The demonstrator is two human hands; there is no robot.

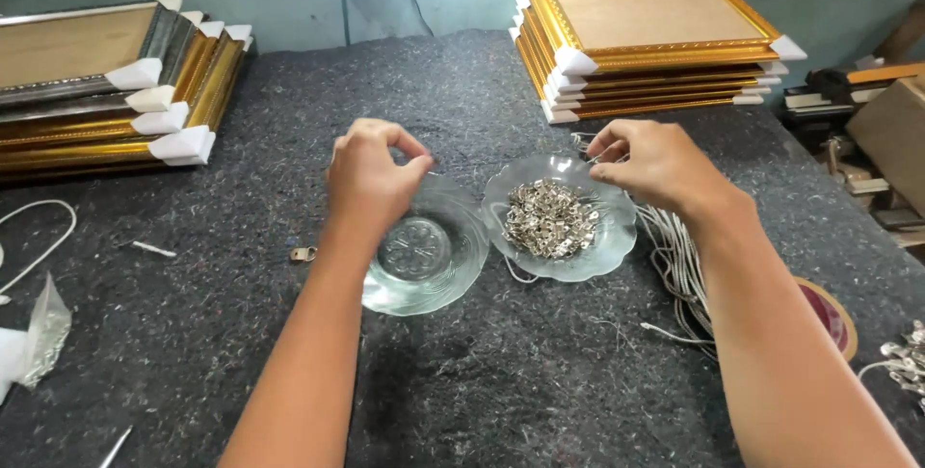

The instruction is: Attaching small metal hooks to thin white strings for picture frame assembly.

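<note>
Grey felt table (540, 372) — gold frames (655, 39) stacked at back; left hand (371, 179) and right hand (650, 161) pinch thin string (593, 158) over two glass dishes (453, 280).

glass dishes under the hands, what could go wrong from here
1. The glass dish of small metal hangers sits under the right hand; a nudge might scatter them over the grey felt table.
2. The white cords lie against that wrist and could snag.
3. The left hand hovers over the empty glass dish, which might get knocked.
</note>
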